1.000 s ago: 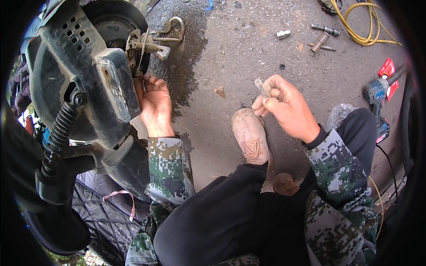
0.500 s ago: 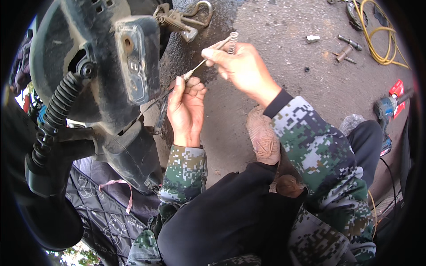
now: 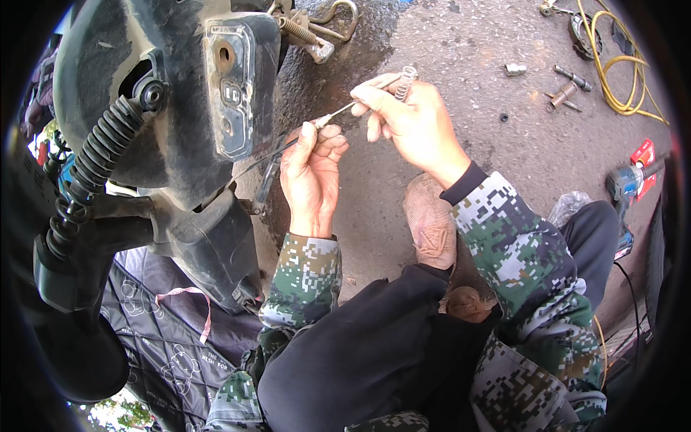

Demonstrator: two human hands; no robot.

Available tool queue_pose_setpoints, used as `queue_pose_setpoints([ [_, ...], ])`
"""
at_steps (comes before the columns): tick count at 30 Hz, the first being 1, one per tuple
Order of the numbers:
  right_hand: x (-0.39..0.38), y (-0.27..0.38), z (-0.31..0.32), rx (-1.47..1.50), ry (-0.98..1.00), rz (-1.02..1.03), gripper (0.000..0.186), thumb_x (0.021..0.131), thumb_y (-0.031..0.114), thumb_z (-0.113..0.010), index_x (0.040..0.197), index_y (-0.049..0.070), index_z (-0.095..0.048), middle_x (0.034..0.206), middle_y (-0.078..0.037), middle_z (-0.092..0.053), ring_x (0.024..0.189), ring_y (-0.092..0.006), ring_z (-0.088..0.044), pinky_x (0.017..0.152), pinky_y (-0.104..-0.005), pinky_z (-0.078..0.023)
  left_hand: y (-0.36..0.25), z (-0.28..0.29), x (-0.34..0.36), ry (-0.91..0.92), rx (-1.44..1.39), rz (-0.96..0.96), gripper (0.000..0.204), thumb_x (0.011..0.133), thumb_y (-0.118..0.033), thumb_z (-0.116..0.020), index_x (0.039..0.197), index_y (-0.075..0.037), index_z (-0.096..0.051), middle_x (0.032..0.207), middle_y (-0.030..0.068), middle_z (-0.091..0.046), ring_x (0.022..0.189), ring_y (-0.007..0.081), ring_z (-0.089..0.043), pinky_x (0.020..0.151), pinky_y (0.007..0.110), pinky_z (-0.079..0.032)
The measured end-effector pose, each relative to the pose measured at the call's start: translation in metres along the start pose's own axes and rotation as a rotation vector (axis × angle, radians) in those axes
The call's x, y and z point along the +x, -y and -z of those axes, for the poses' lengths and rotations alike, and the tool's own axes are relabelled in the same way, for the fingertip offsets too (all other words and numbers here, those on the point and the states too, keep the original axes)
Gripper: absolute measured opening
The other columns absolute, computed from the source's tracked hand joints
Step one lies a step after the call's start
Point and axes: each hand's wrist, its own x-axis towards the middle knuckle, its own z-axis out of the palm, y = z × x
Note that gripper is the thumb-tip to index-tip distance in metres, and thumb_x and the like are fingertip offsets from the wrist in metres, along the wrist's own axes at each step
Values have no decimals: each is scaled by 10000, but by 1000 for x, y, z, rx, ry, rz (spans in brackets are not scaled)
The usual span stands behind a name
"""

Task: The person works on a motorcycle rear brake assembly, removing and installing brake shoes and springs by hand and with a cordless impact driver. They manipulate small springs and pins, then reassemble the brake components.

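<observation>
A black cable (image 3: 270, 154), held right of the grimy scooter (image 3: 180, 165).
Nearest the scooter, the left grip (image 3: 312, 176) pinched the cable's metal end (image 3: 323, 122); farther from it, the right grip (image 3: 421, 126) pinched the thin wire (image 3: 344, 109), cradling a shiny coil spring (image 3: 407, 81) that could drop if that pinch slackened.

Person wearing a green, brown and white pixel-camouflage jacket (image 3: 515, 385), a dark cuff (image 3: 464, 184) ending its right sleeve (image 3: 515, 241). Between the jacket's sleeves: plain black trousers (image 3: 345, 353) and a textured, pinkish-tan lace-up shoe (image 3: 430, 219).
</observation>
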Motion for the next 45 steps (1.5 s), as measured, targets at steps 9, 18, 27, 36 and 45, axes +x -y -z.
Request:
queue_pose_setpoints([
  [9, -4, 1, 10, 20, -4, -131, 231, 1015, 219, -690, 950, 3, -742, 735, -43, -722, 575, -92, -615, 519, -241, -435, -1, 0, -5, 31, 7, 25, 326, 1078, -230, -609, 1196, 69, -663, 1005, 185, -767, 862, 259, -767, 802, 373, -637],
  [18, -4, 5, -12, 70, 37, -86, 196, 1002, 174, -701, 965, -15, -735, 762, -47, -727, 599, -94, -636, 561, -256, -497, -7, -7, -7, 108, -56, 15, 309, 1085, -214, -592, 1186, 66, -673, 1008, 179, -771, 884, 257, -771, 852, 395, -639],
  [27, -8, 8, -14, 4, 130, 38, 165, 997, 140, -702, 983, -21, -735, 806, -47, -729, 614, -99, -656, 575, -260, -513, -6, -9, -11, 82, -20, 23, 247, 1068, -200, -620, 1116, 28, -703, 980, 152, -776, 869, 233, -767, 845, 388, -641],
  [36, -54, 7, -10, -232, 113, -46, 218, 986, 141, -714, 1089, -44, -766, 873, -59, -745, 631, -72, -596, 586, -230, -470, -12, 1, -43, -44, -46, 17, 346, 1098, -358, -568, 1132, -24, -649, 1010, 138, -731, 914, 210, -722, 830, 350, -608],
  [45, -78, 24, 16, -288, 427, -197, 448, 1062, 315, -579, 1202, -85, -725, 765, -44, -698, 492, -24, -388, 469, -206, -275, 9, 5, -50, -102, -131, -142, 368, 1114, -429, -513, 926, -114, -538, 856, 80, -640, 781, 182, -634, 707, 360, -540],
])
